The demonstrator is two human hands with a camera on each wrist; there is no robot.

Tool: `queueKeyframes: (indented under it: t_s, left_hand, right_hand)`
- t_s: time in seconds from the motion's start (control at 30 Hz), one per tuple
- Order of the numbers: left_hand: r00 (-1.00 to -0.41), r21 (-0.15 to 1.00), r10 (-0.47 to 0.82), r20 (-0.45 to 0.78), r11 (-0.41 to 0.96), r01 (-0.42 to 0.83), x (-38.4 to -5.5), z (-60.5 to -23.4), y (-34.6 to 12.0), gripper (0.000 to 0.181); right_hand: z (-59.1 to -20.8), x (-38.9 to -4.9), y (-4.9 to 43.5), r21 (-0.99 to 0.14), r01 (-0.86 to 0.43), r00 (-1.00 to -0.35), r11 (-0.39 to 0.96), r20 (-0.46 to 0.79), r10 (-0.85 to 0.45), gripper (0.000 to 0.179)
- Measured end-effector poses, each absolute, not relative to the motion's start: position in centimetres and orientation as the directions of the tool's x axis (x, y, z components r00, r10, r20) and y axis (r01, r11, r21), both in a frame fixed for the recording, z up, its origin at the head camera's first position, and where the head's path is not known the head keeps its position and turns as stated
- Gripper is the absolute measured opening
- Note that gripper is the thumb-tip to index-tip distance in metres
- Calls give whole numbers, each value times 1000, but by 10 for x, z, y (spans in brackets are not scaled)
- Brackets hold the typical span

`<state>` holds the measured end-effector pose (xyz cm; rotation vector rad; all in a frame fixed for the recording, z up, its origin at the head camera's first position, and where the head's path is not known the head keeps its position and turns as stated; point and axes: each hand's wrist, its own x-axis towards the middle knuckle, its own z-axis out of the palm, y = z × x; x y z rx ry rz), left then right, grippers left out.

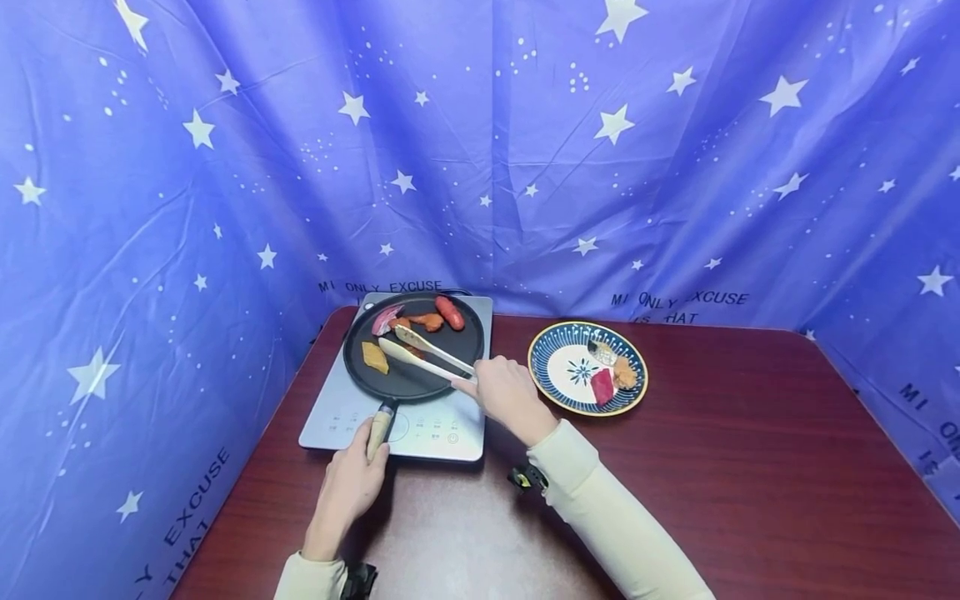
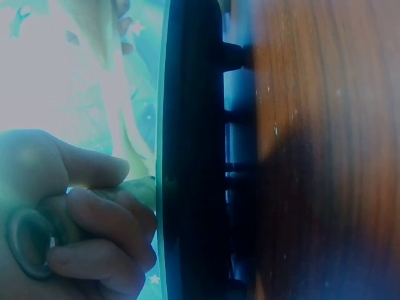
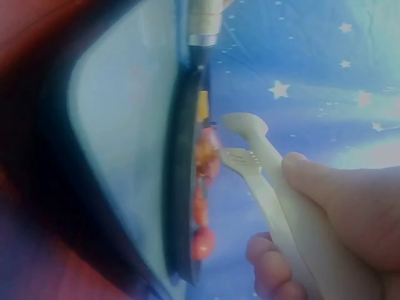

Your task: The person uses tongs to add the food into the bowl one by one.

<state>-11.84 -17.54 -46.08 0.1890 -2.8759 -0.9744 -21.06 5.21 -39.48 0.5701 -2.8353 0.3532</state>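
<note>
My left hand grips the wooden handle of a round black frying pan; the left wrist view shows its fingers curled round that handle. With my right hand I hold pale tongs, their tips over the food in the pan. In the right wrist view the jaws stand apart with nothing between them. Lying in the pan are a red sausage, orange-brown pieces, a pink-and-white slice and a yellow piece.
Beneath the pan is a silver induction cooktop with touch controls. To its right stands a blue-and-white plate with a dark red piece, a light brown piece and a clear, shiny item. Starry blue curtains border the dark red table.
</note>
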Motion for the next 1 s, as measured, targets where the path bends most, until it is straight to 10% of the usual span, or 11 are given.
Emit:
queueKeyframes:
  t_s: [1.0]
  left_hand:
    - [-989,608,-143,48,790,-84,-119,-460,-177,52]
  right_hand:
    - [-402,-163,205,-274,-192,-952,942,285,-111,42]
